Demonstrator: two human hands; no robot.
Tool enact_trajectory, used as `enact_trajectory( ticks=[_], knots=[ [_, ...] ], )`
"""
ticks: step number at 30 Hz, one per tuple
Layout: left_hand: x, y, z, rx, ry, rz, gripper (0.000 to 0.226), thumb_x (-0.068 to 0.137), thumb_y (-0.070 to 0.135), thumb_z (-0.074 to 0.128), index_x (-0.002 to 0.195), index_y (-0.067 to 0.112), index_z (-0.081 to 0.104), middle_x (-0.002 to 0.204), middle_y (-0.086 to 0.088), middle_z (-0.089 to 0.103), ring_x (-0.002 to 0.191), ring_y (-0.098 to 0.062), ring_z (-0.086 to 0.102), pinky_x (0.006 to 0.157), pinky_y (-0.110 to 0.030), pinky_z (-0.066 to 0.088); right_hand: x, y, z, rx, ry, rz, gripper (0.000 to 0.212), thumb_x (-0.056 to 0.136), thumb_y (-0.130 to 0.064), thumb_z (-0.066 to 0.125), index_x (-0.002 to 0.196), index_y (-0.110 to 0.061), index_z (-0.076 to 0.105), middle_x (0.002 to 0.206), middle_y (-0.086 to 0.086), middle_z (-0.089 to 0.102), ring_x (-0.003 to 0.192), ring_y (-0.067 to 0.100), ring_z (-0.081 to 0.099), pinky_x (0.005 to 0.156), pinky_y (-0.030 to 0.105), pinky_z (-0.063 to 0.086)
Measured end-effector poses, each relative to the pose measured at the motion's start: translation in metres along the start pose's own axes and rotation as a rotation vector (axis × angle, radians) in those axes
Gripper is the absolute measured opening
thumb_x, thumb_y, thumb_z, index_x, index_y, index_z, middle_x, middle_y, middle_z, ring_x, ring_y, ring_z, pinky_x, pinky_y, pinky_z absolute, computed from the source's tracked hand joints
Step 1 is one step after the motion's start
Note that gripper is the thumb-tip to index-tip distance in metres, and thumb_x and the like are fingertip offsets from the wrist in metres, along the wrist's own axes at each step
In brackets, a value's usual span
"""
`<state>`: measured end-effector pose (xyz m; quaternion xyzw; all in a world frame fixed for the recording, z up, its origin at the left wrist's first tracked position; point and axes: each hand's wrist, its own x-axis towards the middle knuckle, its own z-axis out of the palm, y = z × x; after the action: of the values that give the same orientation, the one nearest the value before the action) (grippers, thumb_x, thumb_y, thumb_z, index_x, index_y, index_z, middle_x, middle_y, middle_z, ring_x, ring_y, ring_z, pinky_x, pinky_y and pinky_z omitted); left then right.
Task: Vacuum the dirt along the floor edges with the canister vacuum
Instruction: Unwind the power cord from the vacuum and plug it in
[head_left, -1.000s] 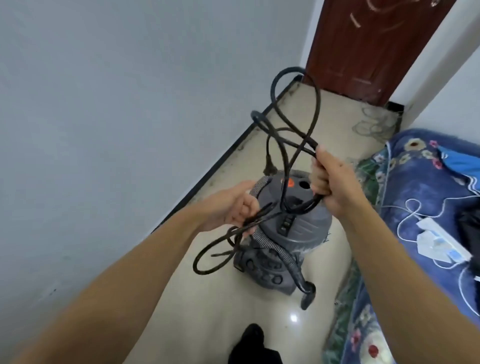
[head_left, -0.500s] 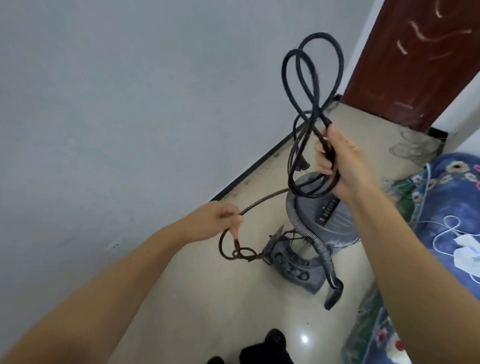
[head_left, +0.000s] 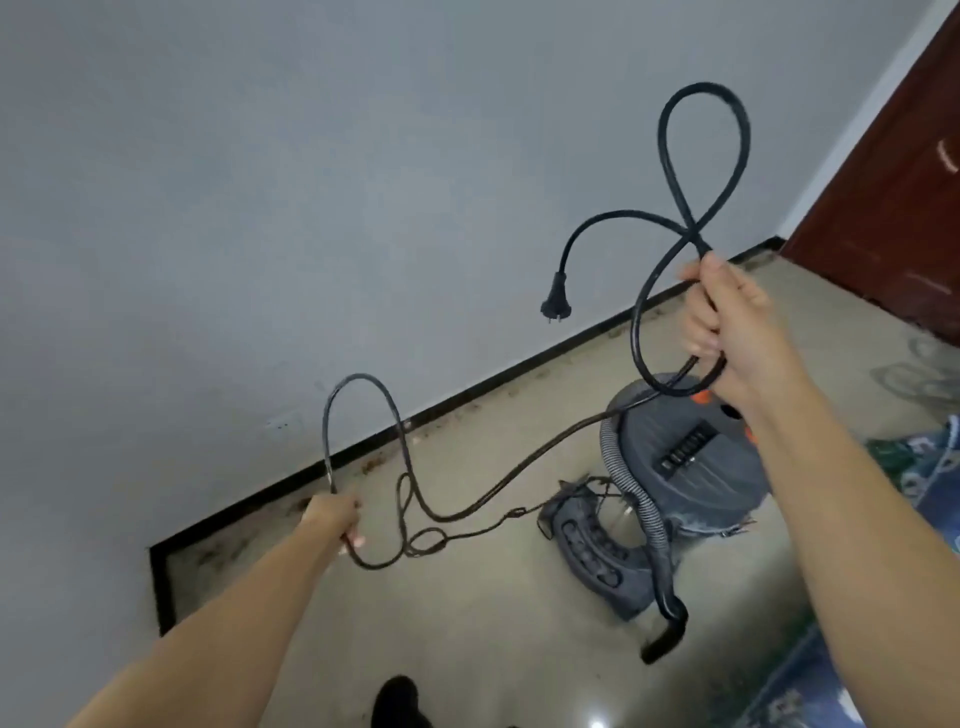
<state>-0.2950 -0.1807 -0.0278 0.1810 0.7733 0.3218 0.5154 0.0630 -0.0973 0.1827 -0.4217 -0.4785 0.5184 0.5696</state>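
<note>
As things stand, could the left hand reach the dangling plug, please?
Probably not at once: the left hand grips a lower cord loop, and the plug hangs apart, up nearer the right hand. Nothing blocks the way.

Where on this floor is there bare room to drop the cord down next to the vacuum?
Bare tile lies in the near foreground, between the canister vacuum and the left forearm. The strip along the black baseboard is open but dirty. It is crowded left of the vacuum's base, where the power cord hangs in tangled loops, and right, where the patterned blanket borders it.
</note>
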Motion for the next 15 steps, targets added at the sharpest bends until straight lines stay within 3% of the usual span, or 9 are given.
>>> enact_trajectory(
  ticks=[2, 3, 5, 6, 9, 11, 13, 15],
  knots=[
    [-0.009, -0.034, -0.002, -0.002, -0.058, -0.054, 0.016, 0.096, -0.004, 0.044, 0.081, 0.0, 0.049, 0.069, -0.014, 0.046, 0.045, -0.017, 0.055, 0.048, -0.026, 0.044, -0.003, -0.003, -0.006, -0.04, -0.075, 0.004, 0.031, 0.086, -0.046, 0.055, 0.094, -0.018, 0.065, 0.046, -0.011, 0.03, 0.036, 0.003, 0.022, 0.035, 0.016, 0.02],
    [-0.017, -0.04, 0.003, 0.004, -0.095, -0.034, 0.006, 0.095, -0.003, 0.047, 0.094, 0.0, 0.053, 0.082, -0.016, 0.054, 0.065, -0.02, 0.062, 0.06, -0.028, 0.05, -0.006, -0.003, -0.004, -0.064, -0.114, 0.018, 0.036, 0.082, -0.049, 0.057, 0.098, -0.018, 0.066, 0.046, -0.01, 0.03, 0.037, 0.004, 0.022, 0.035, 0.016, 0.02],
    [-0.039, -0.03, 0.015, -0.023, -0.14, 0.094, 0.028, 0.094, 0.005, 0.055, 0.122, 0.01, 0.052, 0.111, -0.012, 0.059, 0.103, -0.023, 0.057, 0.092, -0.034, 0.046, -0.014, 0.006, 0.008, -0.081, -0.175, 0.059, 0.038, 0.084, -0.046, 0.054, 0.105, -0.016, 0.064, 0.047, -0.009, 0.037, 0.039, 0.005, 0.028, 0.038, 0.017, 0.024],
    [-0.053, -0.018, 0.022, -0.065, -0.177, 0.171, 0.034, 0.094, 0.006, 0.055, 0.127, 0.013, 0.051, 0.121, -0.01, 0.059, 0.111, -0.022, 0.054, 0.098, -0.034, 0.042, -0.019, 0.012, 0.016, -0.065, -0.191, 0.081, 0.035, 0.088, -0.041, 0.051, 0.106, -0.015, 0.064, 0.049, -0.008, 0.044, 0.04, 0.006, 0.034, 0.04, 0.017, 0.029],
    [-0.105, 0.025, 0.052, -0.009, -0.386, 0.453, 0.045, 0.094, -0.003, 0.048, 0.134, 0.018, 0.046, 0.141, -0.006, 0.05, 0.126, -0.013, 0.046, 0.103, -0.026, 0.036, -0.037, 0.028, 0.047, 0.029, -0.263, 0.179, 0.023, 0.102, -0.022, 0.041, 0.104, -0.01, 0.061, 0.061, 0.0, 0.066, 0.055, 0.012, 0.061, 0.055, 0.022, 0.052],
    [-0.139, 0.046, 0.077, 0.134, -0.602, 0.557, 0.06, 0.09, -0.006, 0.051, 0.144, 0.015, 0.035, 0.147, 0.002, 0.04, 0.136, -0.009, 0.035, 0.111, -0.027, 0.029, -0.047, 0.036, 0.063, 0.096, -0.351, 0.251, 0.024, 0.103, -0.018, 0.038, 0.1, -0.007, 0.06, 0.082, 0.009, 0.074, 0.08, 0.021, 0.072, 0.075, 0.032, 0.059],
    [-0.155, 0.051, 0.098, 0.192, -0.702, 0.57, 0.061, 0.09, -0.003, 0.057, 0.144, 0.011, 0.033, 0.142, 0.0, 0.046, 0.133, -0.01, 0.04, 0.109, -0.026, 0.034, -0.052, 0.037, 0.074, 0.108, -0.387, 0.255, 0.026, 0.104, -0.019, 0.038, 0.098, -0.005, 0.059, 0.099, 0.016, 0.072, 0.098, 0.026, 0.07, 0.086, 0.036, 0.058],
    [-0.152, 0.044, 0.105, 0.101, -0.654, 0.528, 0.045, 0.089, 0.001, 0.062, 0.128, 0.011, 0.044, 0.119, -0.002, 0.061, 0.114, -0.013, 0.055, 0.099, -0.023, 0.042, -0.049, 0.031, 0.08, 0.112, -0.39, 0.211, 0.028, 0.104, -0.018, 0.037, 0.095, -0.005, 0.06, 0.095, 0.01, 0.072, 0.092, 0.021, 0.071, 0.081, 0.032, 0.058]
  ],
)
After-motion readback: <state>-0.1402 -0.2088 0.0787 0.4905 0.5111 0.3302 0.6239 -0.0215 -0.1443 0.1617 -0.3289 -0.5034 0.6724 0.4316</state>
